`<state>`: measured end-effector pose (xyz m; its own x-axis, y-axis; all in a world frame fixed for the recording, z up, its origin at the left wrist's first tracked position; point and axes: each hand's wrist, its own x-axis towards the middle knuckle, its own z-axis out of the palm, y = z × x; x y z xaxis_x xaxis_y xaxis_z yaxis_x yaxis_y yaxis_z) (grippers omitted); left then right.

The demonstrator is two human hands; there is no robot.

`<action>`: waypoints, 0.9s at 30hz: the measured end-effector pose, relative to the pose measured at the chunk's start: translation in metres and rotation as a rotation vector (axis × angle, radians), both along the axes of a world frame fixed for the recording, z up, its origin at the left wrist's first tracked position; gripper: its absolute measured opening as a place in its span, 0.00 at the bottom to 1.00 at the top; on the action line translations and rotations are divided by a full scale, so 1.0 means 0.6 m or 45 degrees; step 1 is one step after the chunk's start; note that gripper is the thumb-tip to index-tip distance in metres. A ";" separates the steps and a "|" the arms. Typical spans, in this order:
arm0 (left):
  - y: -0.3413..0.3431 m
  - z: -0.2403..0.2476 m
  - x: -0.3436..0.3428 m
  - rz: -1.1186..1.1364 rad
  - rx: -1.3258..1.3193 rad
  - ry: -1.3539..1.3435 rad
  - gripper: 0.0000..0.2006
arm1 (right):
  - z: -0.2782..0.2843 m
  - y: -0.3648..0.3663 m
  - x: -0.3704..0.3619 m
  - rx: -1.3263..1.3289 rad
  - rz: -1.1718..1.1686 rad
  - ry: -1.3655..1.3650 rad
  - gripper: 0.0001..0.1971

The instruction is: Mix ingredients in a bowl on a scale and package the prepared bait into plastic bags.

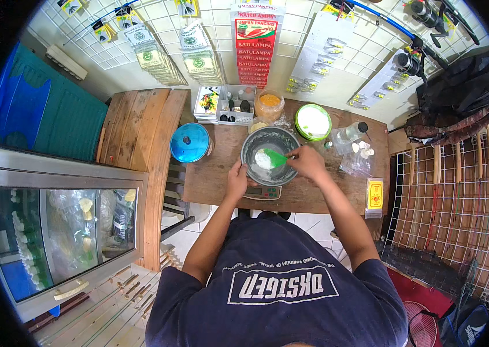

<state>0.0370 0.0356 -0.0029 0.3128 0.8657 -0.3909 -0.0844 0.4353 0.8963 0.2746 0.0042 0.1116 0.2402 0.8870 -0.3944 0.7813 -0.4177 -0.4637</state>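
A dark grey bowl sits on a small kitchen scale near the table's front edge. White powder lies in the bowl, left of its middle. My left hand grips the bowl's lower left rim. In my closed right hand, over the right rim, is a green plastic scoop; its blade reaches into the bowl and touches the powder. Part of the scale is hidden under the bowl.
Behind the bowl stand a jar of orange powder and a white compartment box. A blue-lidded tub is on the left. To the right are a green-rimmed tub, a clear bottle and a yellow packet.
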 end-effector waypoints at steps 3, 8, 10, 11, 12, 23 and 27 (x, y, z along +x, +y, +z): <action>-0.001 0.003 0.000 -0.010 -0.011 -0.018 0.18 | -0.028 0.044 0.057 0.158 -0.056 0.344 0.18; -0.002 -0.002 0.000 -0.023 -0.046 -0.024 0.19 | -0.014 0.157 0.117 0.272 -0.141 0.230 0.18; -0.003 0.001 0.001 -0.007 -0.070 -0.011 0.20 | -0.003 0.203 0.111 0.241 -0.230 -0.080 0.18; -0.006 0.000 -0.002 0.007 -0.084 -0.002 0.20 | 0.012 0.224 0.097 0.214 -0.256 -0.213 0.17; -0.008 -0.001 -0.005 0.015 -0.083 -0.007 0.20 | 0.026 0.243 0.080 0.189 -0.281 -0.347 0.16; -0.010 0.012 -0.011 -0.033 -0.124 -0.078 0.20 | -0.080 0.355 0.040 0.034 -0.066 -0.587 0.13; -0.006 0.010 -0.011 -0.070 -0.165 -0.072 0.21 | -0.117 0.366 0.046 0.130 0.088 -0.705 0.12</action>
<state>0.0301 0.0319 0.0028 0.3833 0.7897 -0.4789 -0.1058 0.5527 0.8266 0.3023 0.2239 0.0413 0.3268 0.9351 -0.1374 0.9434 -0.3315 -0.0125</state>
